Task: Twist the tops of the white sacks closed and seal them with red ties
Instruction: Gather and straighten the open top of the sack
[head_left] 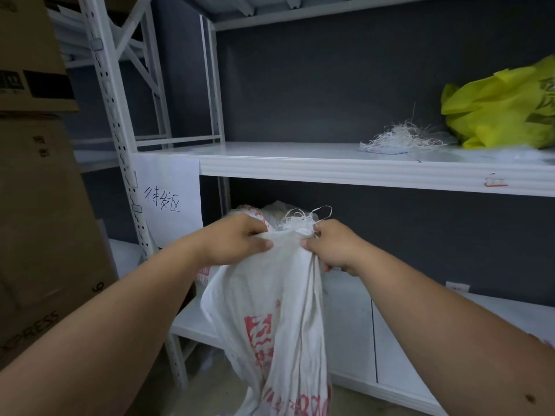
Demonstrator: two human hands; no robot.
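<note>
White woven plastic, printed with red characters, fills the middle of our view: we hold 1 sack [270, 319] up by its mouth in front of the lower shelf [420, 340] of a white metal rack [360, 171]. Our left hand [237, 240] has its fingers curled into the cloth on the left of the opening, and our right hand [329, 244] pinches the gathered edge on the right, with frayed threads [300, 219] sticking up between them. We judge that both grips sit this high so the loose top can be bunched into a neck for twisting; the body hangs slack below, which suggests the weight rests lower down, out of sight. Behind our left hand a 2nd sack [255, 213] stands on the lower shelf, only its top showing. We see no red tie in either hand or nearby, so sealing looks not yet begun. On the upper shelf lie a pile of pale fibre strands [402, 139] and a yellow-green bag [501, 112], well apart from our work. A handwritten paper sign [169, 196] hangs from the rack's edge, and brown cardboard boxes [39, 175] are stacked at the left.
</note>
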